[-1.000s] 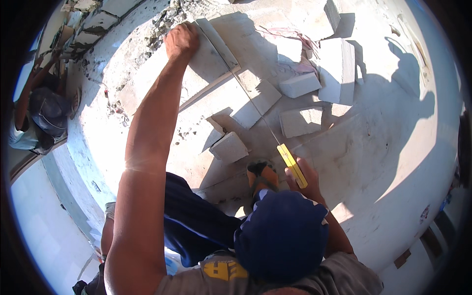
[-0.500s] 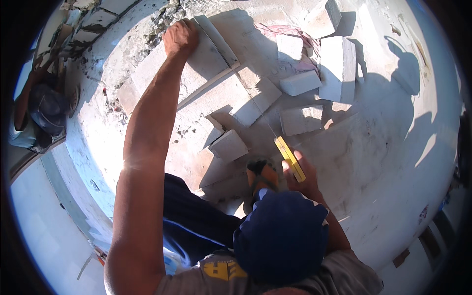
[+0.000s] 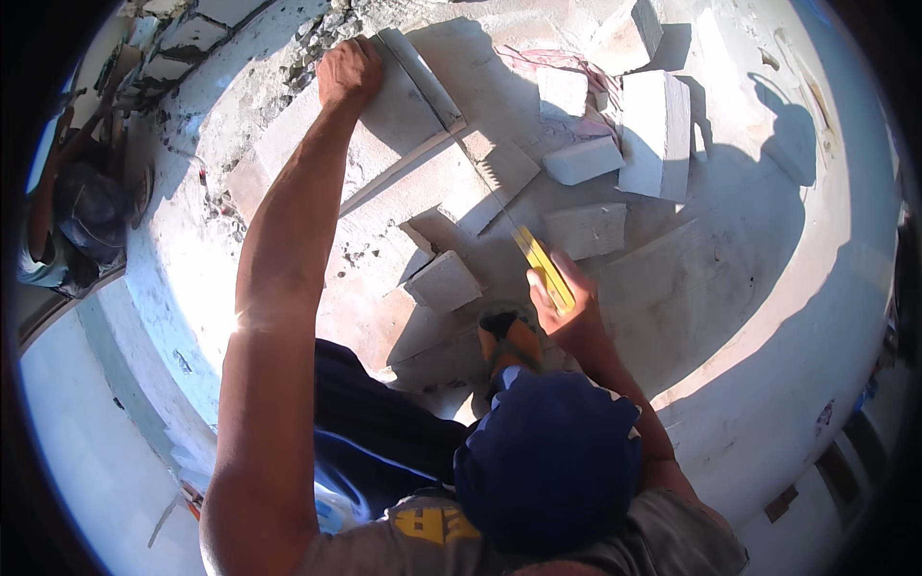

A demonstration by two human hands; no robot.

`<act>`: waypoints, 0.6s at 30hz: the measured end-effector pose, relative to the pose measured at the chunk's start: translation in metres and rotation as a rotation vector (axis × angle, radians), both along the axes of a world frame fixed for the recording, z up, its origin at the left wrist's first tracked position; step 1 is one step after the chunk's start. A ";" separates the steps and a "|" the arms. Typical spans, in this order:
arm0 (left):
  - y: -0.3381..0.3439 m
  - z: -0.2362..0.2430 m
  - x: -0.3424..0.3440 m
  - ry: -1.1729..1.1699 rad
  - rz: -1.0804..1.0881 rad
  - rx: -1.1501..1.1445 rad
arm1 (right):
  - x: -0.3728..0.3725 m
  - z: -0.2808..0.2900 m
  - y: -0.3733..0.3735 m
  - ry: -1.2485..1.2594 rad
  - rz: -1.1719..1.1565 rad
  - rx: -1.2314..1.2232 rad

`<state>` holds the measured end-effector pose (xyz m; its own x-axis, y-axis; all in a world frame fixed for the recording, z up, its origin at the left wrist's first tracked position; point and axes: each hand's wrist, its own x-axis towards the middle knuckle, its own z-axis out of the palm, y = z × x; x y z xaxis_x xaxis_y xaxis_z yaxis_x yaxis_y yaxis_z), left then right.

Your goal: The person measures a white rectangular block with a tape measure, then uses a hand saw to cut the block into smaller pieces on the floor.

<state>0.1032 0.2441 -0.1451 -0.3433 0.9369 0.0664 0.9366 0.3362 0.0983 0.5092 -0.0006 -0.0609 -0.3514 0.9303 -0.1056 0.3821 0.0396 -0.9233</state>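
Saw (image 3: 529, 251) pushed forward, handle (image 3: 545, 275) clenched in right hand (image 3: 575, 315), blade (image 3: 484, 181) ahead — left hand (image 3: 350, 73) atop block (image 3: 399, 120), grip unclear

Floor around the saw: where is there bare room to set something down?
Widest bare patch: the floor right of the right hand, short of the large white block. A smaller one lies between the slab and the pink sheet. Crowded: loose blocks just beyond the yellow saw handle, and rubble beside the left hand.

Saw handle (image 3: 545, 274): yellow; above and right of it, white blocks (image 3: 645, 115); below it, orange-and-black shoe (image 3: 520, 339), navy cap (image 3: 547, 461).
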 end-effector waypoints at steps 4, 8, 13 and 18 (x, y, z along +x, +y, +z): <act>0.001 0.009 0.015 -0.058 0.021 -0.024 | -0.046 -0.019 0.053 0.057 -0.003 0.022; -0.003 0.017 0.028 -0.137 0.154 -0.002 | 0.014 0.004 -0.012 -0.152 0.002 -0.163; -0.006 0.007 0.005 0.018 0.003 0.016 | 0.016 -0.003 -0.020 -0.030 -0.008 -0.078; 0.002 0.001 0.010 -0.047 -0.001 0.022 | -0.037 -0.017 0.040 0.008 0.011 0.011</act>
